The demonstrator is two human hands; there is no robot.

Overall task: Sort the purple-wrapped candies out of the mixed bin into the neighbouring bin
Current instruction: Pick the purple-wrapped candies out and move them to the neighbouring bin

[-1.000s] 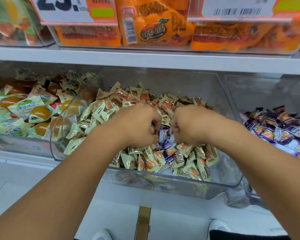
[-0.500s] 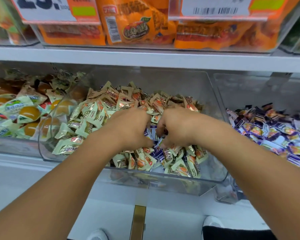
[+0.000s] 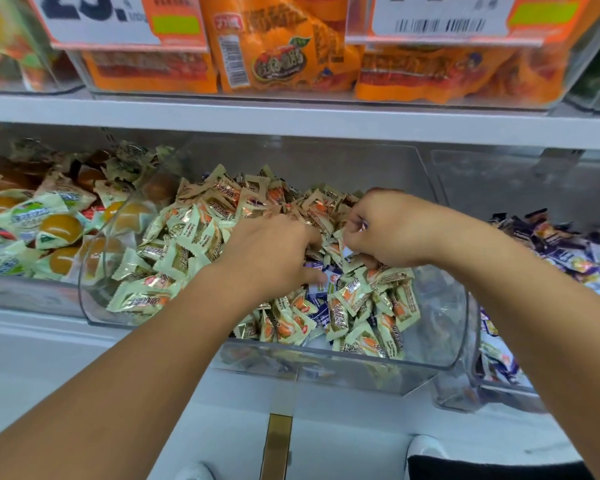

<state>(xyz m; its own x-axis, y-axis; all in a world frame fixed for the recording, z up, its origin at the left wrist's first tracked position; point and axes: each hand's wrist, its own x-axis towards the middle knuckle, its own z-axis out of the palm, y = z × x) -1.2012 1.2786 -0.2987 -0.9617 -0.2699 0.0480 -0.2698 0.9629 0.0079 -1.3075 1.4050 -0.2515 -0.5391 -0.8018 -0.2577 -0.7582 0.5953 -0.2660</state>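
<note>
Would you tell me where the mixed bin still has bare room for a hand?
The mixed bin is bare at its front right corner, between the candy pile and the curved wall. The middle is crowded, under both hands.
</note>
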